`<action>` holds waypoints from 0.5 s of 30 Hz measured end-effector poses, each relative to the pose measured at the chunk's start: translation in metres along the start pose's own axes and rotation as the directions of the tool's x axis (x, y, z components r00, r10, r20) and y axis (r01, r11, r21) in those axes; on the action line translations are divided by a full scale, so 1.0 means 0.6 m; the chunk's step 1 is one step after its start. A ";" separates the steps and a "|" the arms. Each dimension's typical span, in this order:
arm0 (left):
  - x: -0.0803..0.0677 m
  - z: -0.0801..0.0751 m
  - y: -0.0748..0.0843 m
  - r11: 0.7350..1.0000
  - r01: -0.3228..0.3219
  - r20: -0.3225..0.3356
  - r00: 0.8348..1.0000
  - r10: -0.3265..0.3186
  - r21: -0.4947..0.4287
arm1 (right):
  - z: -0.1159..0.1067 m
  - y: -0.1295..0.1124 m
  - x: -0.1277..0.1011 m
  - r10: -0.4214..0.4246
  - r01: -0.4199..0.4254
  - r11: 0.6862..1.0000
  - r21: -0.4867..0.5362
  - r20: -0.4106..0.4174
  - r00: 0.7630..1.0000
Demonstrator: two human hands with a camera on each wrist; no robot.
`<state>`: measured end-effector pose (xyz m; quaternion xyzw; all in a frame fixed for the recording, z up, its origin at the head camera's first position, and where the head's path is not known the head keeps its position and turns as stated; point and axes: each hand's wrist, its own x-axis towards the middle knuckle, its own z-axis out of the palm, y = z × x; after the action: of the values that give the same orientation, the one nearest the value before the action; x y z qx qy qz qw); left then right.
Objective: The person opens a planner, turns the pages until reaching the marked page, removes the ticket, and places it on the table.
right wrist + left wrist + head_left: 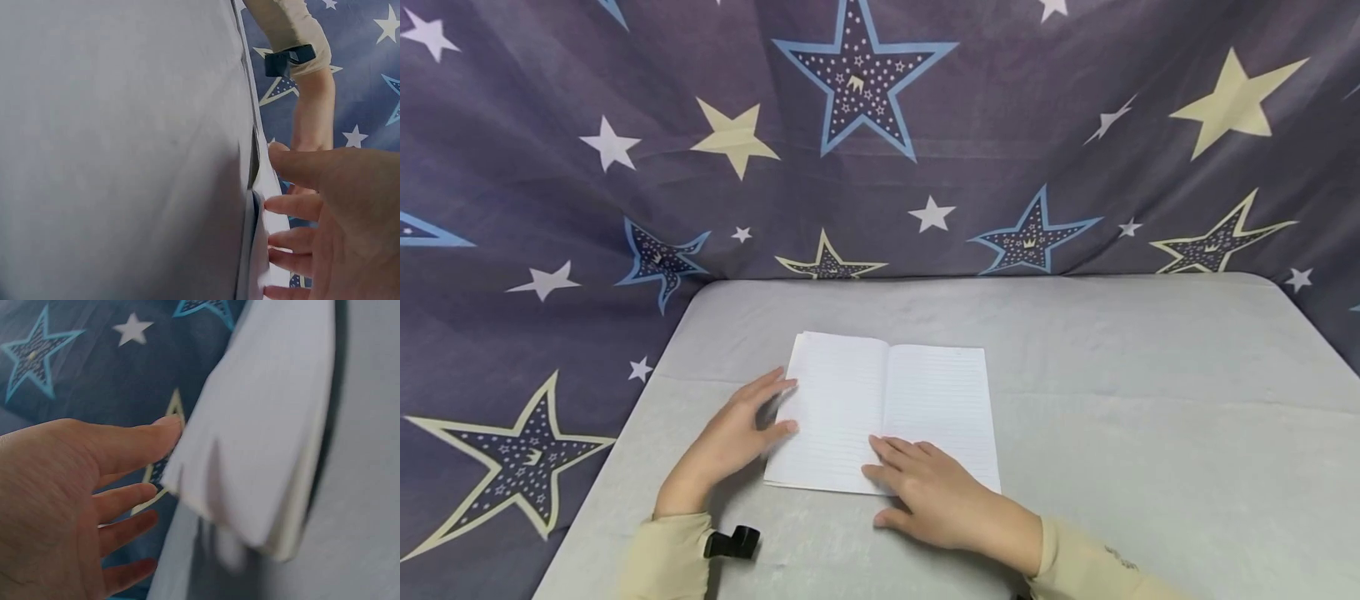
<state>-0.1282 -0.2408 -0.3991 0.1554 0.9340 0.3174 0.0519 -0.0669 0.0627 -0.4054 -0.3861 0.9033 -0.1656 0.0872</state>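
Observation:
An open notebook [835, 392] with white pages, ruled lines plain on the right one, lies on the table. Beside its left edge is my left hand [730, 437], fingers extended and spread, thumb and fingertips right at the page edge. In the left wrist view, that hand [69, 494] has its thumb along the edge of the pages [262, 419]. My right hand [936, 492] rests across the lower part of the notebook near the fold, its fingers fairly straight. The right wrist view shows this hand's [356, 219] fingertips against the paper.
A pale grey cloth covers the table [1150, 433]. Behind and to the left hangs a dark curtain [1000, 108] printed with stars. A black strap mount [733, 543] sits at the left sleeve [666, 558].

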 end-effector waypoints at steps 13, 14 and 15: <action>-0.001 0.026 -0.008 0.994 -0.035 0.096 0.995 0.025 0.102 | -0.039 0.086 -0.072 0.069 -0.058 0.995 0.075 -0.149 0.986; -0.002 0.026 -0.008 0.994 -0.034 0.099 0.995 0.023 0.107 | -0.041 0.095 -0.078 0.077 -0.067 0.995 0.071 -0.149 0.986; -0.002 0.026 -0.008 0.994 -0.031 0.101 0.995 0.020 0.108 | -0.042 0.103 -0.084 0.084 -0.075 0.995 0.067 -0.148 0.985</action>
<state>-0.1255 -0.2360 -0.4145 0.1856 0.9442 0.2582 0.0855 -0.0810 0.1453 -0.4031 -0.3332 0.9165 -0.2183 0.0369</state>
